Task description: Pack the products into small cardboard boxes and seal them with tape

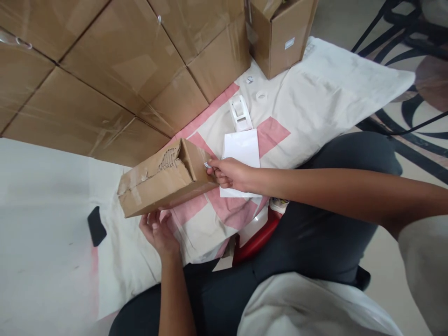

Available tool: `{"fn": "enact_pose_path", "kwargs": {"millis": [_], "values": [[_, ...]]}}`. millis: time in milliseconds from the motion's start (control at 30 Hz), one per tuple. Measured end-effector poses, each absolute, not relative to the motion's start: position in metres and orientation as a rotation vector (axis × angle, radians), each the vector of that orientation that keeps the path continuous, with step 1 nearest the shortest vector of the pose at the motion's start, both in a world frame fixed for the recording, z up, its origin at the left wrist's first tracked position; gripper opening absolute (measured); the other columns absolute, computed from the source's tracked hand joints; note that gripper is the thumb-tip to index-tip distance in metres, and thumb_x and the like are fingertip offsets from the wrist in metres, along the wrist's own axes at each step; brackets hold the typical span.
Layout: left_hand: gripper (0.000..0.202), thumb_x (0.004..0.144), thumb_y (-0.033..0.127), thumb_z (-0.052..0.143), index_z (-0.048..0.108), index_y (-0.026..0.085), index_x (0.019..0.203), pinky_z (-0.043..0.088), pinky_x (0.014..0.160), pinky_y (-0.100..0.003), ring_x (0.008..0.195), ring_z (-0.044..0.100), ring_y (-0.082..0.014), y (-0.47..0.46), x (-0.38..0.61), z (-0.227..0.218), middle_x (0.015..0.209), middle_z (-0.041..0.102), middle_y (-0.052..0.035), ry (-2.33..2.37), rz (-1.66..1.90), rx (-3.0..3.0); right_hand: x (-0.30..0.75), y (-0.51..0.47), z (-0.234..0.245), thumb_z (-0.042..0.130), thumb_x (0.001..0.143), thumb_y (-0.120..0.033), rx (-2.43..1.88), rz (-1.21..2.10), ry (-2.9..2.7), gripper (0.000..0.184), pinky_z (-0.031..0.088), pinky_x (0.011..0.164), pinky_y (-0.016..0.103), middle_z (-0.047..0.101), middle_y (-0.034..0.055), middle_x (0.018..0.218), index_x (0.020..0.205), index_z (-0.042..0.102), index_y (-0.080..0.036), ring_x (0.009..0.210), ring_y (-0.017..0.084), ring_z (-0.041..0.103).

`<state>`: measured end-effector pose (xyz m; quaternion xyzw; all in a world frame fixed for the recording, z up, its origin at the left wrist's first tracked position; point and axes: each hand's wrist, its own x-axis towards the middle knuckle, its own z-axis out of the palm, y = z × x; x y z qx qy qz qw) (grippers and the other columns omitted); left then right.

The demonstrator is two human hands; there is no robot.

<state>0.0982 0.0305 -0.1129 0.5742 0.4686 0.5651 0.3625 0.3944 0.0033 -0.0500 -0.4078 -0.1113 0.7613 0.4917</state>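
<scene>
A brown cardboard box (pixel 157 184) with a torn top flap stands tilted on the cloth in front of me. At its right end my right hand (pixel 227 173) pinches a small white sticker (pixel 207 164) between thumb and fingertip, close against the cardboard. My left hand (pixel 159 231) rests palm up by the box's lower near edge, fingers loosely spread and their tips touching or just under it. White paper sheets (pixel 241 144) lie partly beneath my right hand. Beyond them is a white tape dispenser (pixel 241 113).
Large stacked cartons (pixel 119 60) form a wall behind. Another box (pixel 285 39) with a white label stands at the back right. A tape roll (pixel 262 95) and a crumpled scrap (pixel 249 80) lie on the white-and-pink cloth (pixel 301 116). A black flat object (pixel 96 227) sits at left.
</scene>
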Motion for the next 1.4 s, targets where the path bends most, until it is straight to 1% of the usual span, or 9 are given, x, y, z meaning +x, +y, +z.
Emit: {"fn": "enact_pose_path", "kwargs": {"millis": [133,367,567,667,867,1033,1200,1300,1400], "values": [[0.042,0.082,0.041,0.063,0.05,0.025,0.119,0.049,0.081,-0.031,0.108,0.057,-0.0191,0.029,0.099,-0.112,0.116,0.056,-0.0065,1.237,1.466,1.512,0.397,0.005,-0.049,0.04,0.105,-0.03,-1.0,1.85,-0.263,0.035,0.012,0.037,0.019,0.027,-0.0101,0.048,0.074,0.05,-0.017,0.038,0.005,0.015],[0.045,0.08,0.047,0.066,0.051,0.024,0.116,0.05,0.079,-0.032,0.107,0.056,-0.0199,0.027,0.1,-0.111,0.117,0.054,-0.0073,1.22,1.466,1.543,0.4,0.007,-0.047,0.04,0.105,-0.033,-0.983,1.838,-0.27,0.036,0.013,0.038,0.018,0.028,-0.01,0.047,0.075,0.05,-0.016,0.038,0.005,0.017],[0.046,0.079,0.05,0.065,0.05,0.024,0.114,0.052,0.077,-0.033,0.103,0.055,-0.0196,0.027,0.1,-0.111,0.113,0.053,-0.0063,1.217,1.474,1.576,0.401,0.009,-0.05,0.042,0.105,-0.032,-0.961,1.815,-0.312,0.035,0.013,0.037,0.019,0.03,-0.0097,0.048,0.075,0.051,-0.016,0.037,0.004,0.018],[0.044,0.079,0.05,0.065,0.05,0.025,0.113,0.053,0.077,-0.034,0.101,0.055,-0.0195,0.027,0.1,-0.112,0.111,0.052,-0.0057,1.219,1.481,1.578,0.402,0.014,-0.051,0.043,0.104,-0.034,-0.985,1.813,-0.324,0.036,0.013,0.036,0.019,0.03,-0.0095,0.048,0.074,0.051,-0.016,0.036,0.004,0.018],[0.046,0.076,0.052,0.067,0.049,0.025,0.109,0.051,0.076,-0.032,0.1,0.054,-0.0191,0.027,0.099,-0.113,0.108,0.051,-0.0047,1.198,1.507,1.566,0.404,0.02,-0.048,0.046,0.103,-0.032,-1.058,1.797,-0.345,0.037,0.012,0.035,0.017,0.034,-0.0081,0.049,0.069,0.049,-0.017,0.036,0.003,0.019],[0.045,0.078,0.054,0.065,0.048,0.026,0.11,0.05,0.078,-0.033,0.1,0.053,-0.0188,0.025,0.1,-0.111,0.11,0.049,-0.0045,1.22,1.468,1.601,0.406,0.024,-0.044,0.048,0.102,-0.037,-1.119,1.856,-0.346,0.041,0.012,0.033,0.017,0.029,-0.0092,0.047,0.066,0.045,-0.019,0.035,0.003,0.017],[0.044,0.078,0.054,0.065,0.048,0.026,0.108,0.05,0.078,-0.033,0.096,0.054,-0.0177,0.022,0.104,-0.107,0.108,0.05,-0.0036,1.225,1.461,1.599,0.407,0.027,-0.045,0.047,0.101,-0.031,-1.162,1.856,-0.351,0.037,0.014,0.032,0.017,0.029,-0.0092,0.046,0.067,0.045,-0.019,0.035,0.004,0.02],[0.044,0.078,0.054,0.065,0.047,0.026,0.108,0.051,0.077,-0.033,0.091,0.053,-0.0163,0.023,0.104,-0.107,0.107,0.049,-0.003,1.21,1.463,1.584,0.407,0.028,-0.047,0.051,0.1,-0.031,-1.144,1.866,-0.364,0.035,0.015,0.032,0.016,0.03,-0.0094,0.047,0.068,0.046,-0.018,0.035,0.003,0.021],[0.046,0.078,0.056,0.065,0.046,0.026,0.108,0.051,0.076,-0.032,0.092,0.053,-0.0163,0.024,0.103,-0.108,0.107,0.049,-0.0028,1.213,1.457,1.588,0.408,0.029,-0.05,0.051,0.1,-0.032,-1.127,1.906,-0.387,0.035,0.015,0.032,0.016,0.028,-0.0099,0.047,0.068,0.046,-0.019,0.035,0.003,0.02]]}}
